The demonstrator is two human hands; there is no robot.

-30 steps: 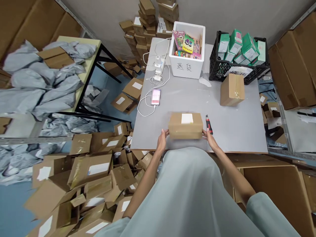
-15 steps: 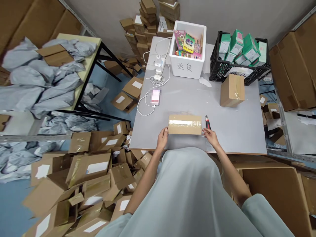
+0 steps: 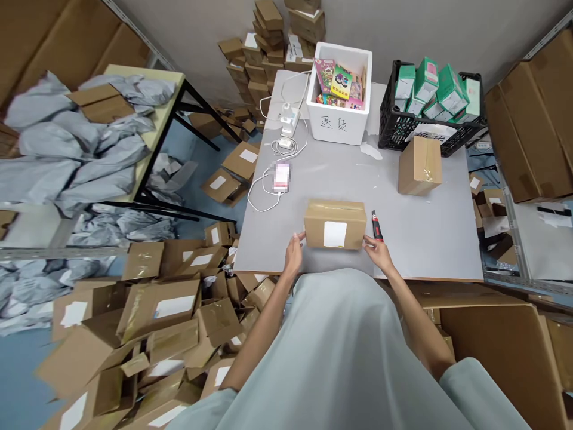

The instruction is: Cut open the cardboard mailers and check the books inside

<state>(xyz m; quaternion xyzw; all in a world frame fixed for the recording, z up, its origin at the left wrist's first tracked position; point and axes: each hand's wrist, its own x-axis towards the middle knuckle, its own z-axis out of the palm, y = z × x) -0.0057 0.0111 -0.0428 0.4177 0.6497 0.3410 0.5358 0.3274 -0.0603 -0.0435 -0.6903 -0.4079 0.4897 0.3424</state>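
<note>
A taped cardboard box (image 3: pixel 316 229) is between my two hands at the front of the grey table (image 3: pixel 268 251), its side with a white label turned toward me. My left hand (image 3: pixel 294 254) grips its left end by the lower corner. At the opposite end, the fingers of my right hand (image 3: pixel 378 251) close on the lower right corner. Just beyond my right fingers lies a red and black utility knife (image 3: pixel 376 227), apart from the box.
A second carton (image 3: pixel 419 166) stands at right before a black crate (image 3: pixel 389 128) of green boxes. Behind is a white foam box (image 3: pixel 339 128) of booklets. Left lie a phone (image 3: pixel 281 178) and white cables. Opened cartons (image 3: pixel 161 310) cover the floor at left.
The box has turned in my hands: its taped face was uppermost, and now the white-labelled side faces me. Both hands stay at its ends. The utility knife lies where it was.
</note>
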